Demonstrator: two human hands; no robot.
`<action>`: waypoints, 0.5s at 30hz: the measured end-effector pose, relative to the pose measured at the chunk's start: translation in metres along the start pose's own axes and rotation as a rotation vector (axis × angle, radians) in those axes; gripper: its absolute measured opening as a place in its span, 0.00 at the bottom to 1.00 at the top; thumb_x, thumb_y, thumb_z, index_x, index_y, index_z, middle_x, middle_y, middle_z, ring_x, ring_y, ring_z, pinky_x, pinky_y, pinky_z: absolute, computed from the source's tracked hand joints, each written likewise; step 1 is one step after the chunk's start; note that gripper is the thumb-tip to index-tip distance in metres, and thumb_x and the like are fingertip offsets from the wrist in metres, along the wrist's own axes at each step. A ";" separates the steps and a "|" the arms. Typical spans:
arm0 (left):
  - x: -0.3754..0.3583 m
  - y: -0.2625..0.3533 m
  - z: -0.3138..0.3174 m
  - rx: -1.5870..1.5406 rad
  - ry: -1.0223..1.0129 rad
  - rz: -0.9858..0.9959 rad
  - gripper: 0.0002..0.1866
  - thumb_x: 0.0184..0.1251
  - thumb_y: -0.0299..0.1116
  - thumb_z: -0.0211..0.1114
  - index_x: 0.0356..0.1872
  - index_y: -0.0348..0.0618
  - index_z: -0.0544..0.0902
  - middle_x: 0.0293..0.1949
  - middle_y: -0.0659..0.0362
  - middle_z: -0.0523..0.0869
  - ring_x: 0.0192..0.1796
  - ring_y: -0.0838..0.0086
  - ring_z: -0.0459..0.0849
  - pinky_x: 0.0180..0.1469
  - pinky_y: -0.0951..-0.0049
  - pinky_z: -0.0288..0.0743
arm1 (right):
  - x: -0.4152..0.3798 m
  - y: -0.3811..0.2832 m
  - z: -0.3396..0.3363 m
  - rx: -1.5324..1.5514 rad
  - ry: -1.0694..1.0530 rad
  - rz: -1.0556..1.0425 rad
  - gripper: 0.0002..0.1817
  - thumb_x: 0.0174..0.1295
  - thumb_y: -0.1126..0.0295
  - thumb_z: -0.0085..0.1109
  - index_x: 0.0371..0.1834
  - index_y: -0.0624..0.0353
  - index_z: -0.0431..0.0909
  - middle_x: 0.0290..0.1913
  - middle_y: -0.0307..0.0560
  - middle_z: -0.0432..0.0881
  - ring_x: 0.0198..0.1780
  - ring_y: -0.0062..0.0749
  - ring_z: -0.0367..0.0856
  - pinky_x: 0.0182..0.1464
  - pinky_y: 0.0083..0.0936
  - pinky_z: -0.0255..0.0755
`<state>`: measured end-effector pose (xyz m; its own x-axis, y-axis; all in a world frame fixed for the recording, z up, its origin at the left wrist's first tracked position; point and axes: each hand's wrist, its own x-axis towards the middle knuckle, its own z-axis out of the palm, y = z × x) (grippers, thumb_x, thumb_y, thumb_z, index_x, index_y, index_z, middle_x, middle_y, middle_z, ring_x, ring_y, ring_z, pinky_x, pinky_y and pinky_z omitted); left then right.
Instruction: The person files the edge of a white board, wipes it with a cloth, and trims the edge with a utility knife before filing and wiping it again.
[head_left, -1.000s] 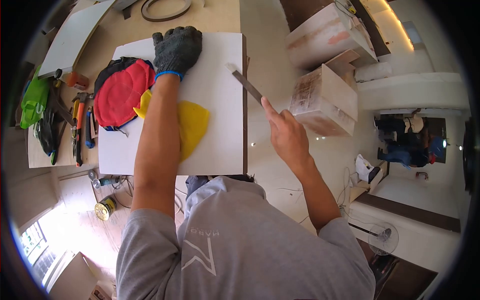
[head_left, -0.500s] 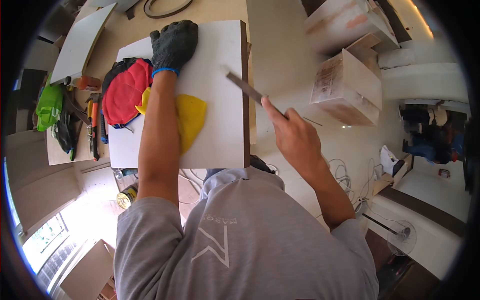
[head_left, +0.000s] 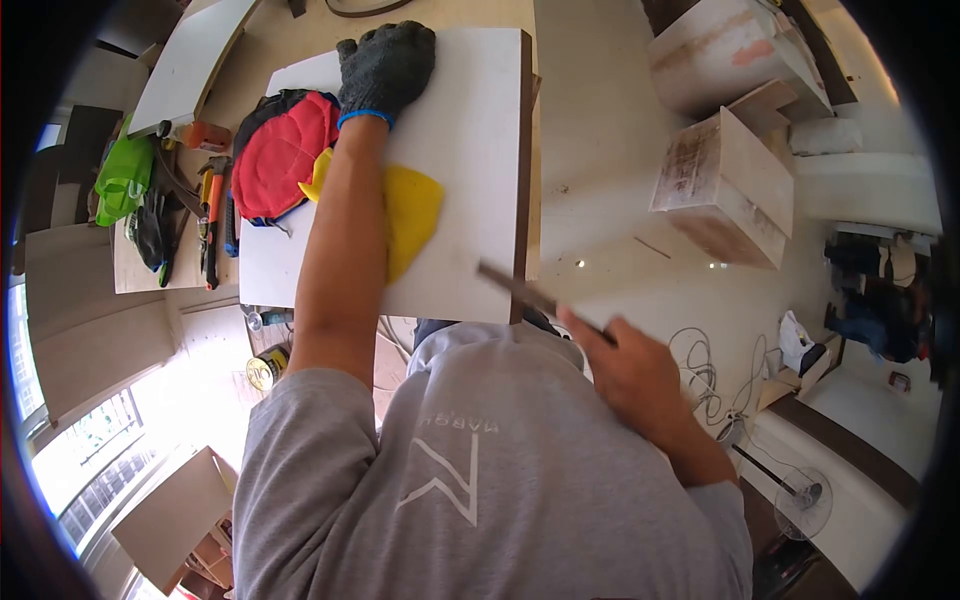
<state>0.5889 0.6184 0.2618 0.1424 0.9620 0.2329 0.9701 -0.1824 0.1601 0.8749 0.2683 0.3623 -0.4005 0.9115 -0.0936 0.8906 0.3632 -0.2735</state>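
A white board [head_left: 470,150] with a dark brown edge lies on the workbench in front of me. My left hand [head_left: 388,70], in a dark knitted glove with a blue cuff, rests on the board's far part, fingers curled toward its surface. In my bare right hand [head_left: 628,375] is a flat metal file [head_left: 515,287], its tip over the near right corner of the board. A yellow cloth [head_left: 412,215] lies partly under my left forearm. Beside it on the board is a red and black padded item [head_left: 283,160].
Hammers [head_left: 214,220], a green bag [head_left: 123,180] and an orange bottle [head_left: 203,136] are at the left. A white box [head_left: 725,185] stands on the floor at the right, with cables [head_left: 700,375] and a fan [head_left: 803,495] nearer. A person [head_left: 875,320] is at the far right.
My right hand has moved the file nearer to my body along the board's brown edge. My left hand stays on the board while the whole view has shifted slightly.
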 end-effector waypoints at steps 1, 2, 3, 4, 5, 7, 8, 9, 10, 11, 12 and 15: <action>-0.002 0.003 -0.004 -0.008 -0.004 -0.023 0.25 0.82 0.53 0.45 0.61 0.56 0.86 0.60 0.52 0.89 0.65 0.51 0.83 0.70 0.42 0.65 | -0.020 -0.004 0.000 0.007 -0.030 -0.033 0.36 0.63 0.79 0.61 0.77 0.41 0.77 0.29 0.44 0.71 0.22 0.33 0.74 0.24 0.33 0.74; -0.005 0.006 -0.006 -0.018 -0.012 -0.044 0.24 0.82 0.53 0.45 0.61 0.56 0.86 0.61 0.52 0.89 0.65 0.52 0.83 0.70 0.42 0.65 | -0.032 -0.008 -0.001 0.016 -0.062 -0.062 0.36 0.63 0.79 0.61 0.77 0.41 0.77 0.28 0.43 0.70 0.21 0.33 0.74 0.24 0.33 0.74; -0.006 0.008 -0.007 -0.010 -0.015 -0.044 0.23 0.81 0.50 0.46 0.60 0.55 0.86 0.61 0.53 0.89 0.66 0.52 0.84 0.70 0.40 0.65 | -0.035 -0.014 -0.004 -0.011 -0.066 -0.041 0.36 0.63 0.79 0.62 0.76 0.41 0.78 0.28 0.43 0.69 0.20 0.33 0.72 0.23 0.32 0.72; -0.008 0.009 -0.009 0.023 -0.018 -0.050 0.22 0.80 0.48 0.46 0.58 0.55 0.86 0.60 0.53 0.89 0.65 0.52 0.84 0.69 0.39 0.66 | -0.031 -0.019 -0.002 -0.018 -0.017 -0.007 0.36 0.62 0.79 0.63 0.76 0.40 0.79 0.27 0.42 0.69 0.21 0.33 0.72 0.23 0.32 0.72; -0.010 0.010 -0.011 0.052 -0.014 -0.051 0.21 0.80 0.47 0.47 0.56 0.54 0.86 0.59 0.53 0.89 0.64 0.52 0.84 0.67 0.38 0.67 | -0.018 -0.022 0.005 -0.031 0.038 0.032 0.35 0.62 0.79 0.63 0.75 0.40 0.79 0.27 0.42 0.69 0.21 0.33 0.72 0.23 0.31 0.72; -0.005 -0.002 0.016 0.026 0.209 0.099 0.16 0.71 0.42 0.53 0.43 0.51 0.90 0.46 0.49 0.92 0.52 0.46 0.89 0.62 0.36 0.71 | 0.005 -0.021 0.016 -0.002 0.121 0.121 0.36 0.63 0.77 0.62 0.77 0.38 0.76 0.30 0.44 0.71 0.23 0.35 0.75 0.25 0.32 0.75; -0.006 -0.009 0.018 0.009 0.227 0.138 0.12 0.67 0.39 0.57 0.36 0.50 0.89 0.41 0.48 0.92 0.47 0.46 0.90 0.52 0.39 0.78 | 0.003 -0.028 0.015 -0.015 0.044 0.131 0.36 0.65 0.75 0.59 0.79 0.37 0.73 0.31 0.45 0.72 0.25 0.36 0.77 0.27 0.33 0.76; 0.004 -0.028 0.036 0.000 0.241 0.331 0.09 0.63 0.36 0.59 0.29 0.49 0.87 0.35 0.49 0.91 0.40 0.47 0.89 0.42 0.46 0.80 | -0.002 -0.032 0.010 -0.050 -0.016 0.164 0.37 0.68 0.74 0.57 0.81 0.36 0.70 0.33 0.46 0.73 0.27 0.37 0.78 0.29 0.34 0.78; 0.011 -0.039 0.056 0.064 0.361 0.485 0.07 0.62 0.34 0.60 0.28 0.49 0.85 0.31 0.49 0.89 0.36 0.49 0.88 0.37 0.51 0.79 | -0.014 -0.036 0.006 -0.021 -0.069 0.116 0.37 0.70 0.72 0.54 0.84 0.35 0.65 0.36 0.47 0.75 0.29 0.41 0.80 0.32 0.36 0.81; 0.005 -0.033 0.052 -0.004 0.421 0.427 0.06 0.63 0.33 0.59 0.29 0.49 0.84 0.28 0.50 0.86 0.33 0.50 0.86 0.35 0.50 0.78 | -0.025 -0.039 0.010 0.083 -0.128 0.147 0.37 0.69 0.72 0.53 0.83 0.34 0.66 0.36 0.47 0.75 0.30 0.42 0.80 0.34 0.37 0.81; 0.007 -0.034 0.053 0.022 0.396 0.449 0.07 0.67 0.33 0.58 0.30 0.48 0.83 0.28 0.51 0.85 0.32 0.51 0.85 0.35 0.48 0.77 | -0.034 -0.039 0.021 0.094 -0.034 0.119 0.38 0.69 0.72 0.53 0.84 0.34 0.66 0.38 0.48 0.76 0.31 0.43 0.82 0.34 0.39 0.81; 0.005 -0.003 0.015 0.113 0.157 0.189 0.15 0.80 0.42 0.51 0.39 0.48 0.84 0.39 0.49 0.89 0.44 0.50 0.89 0.50 0.42 0.77 | 0.005 -0.034 0.014 0.009 0.058 0.256 0.37 0.69 0.71 0.55 0.83 0.37 0.66 0.41 0.54 0.79 0.30 0.45 0.84 0.33 0.40 0.83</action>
<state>0.5896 0.6272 0.2483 0.2992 0.8683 0.3955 0.9463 -0.3232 -0.0063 0.8393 0.2581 0.3577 -0.1490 0.9831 -0.1061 0.9592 0.1177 -0.2569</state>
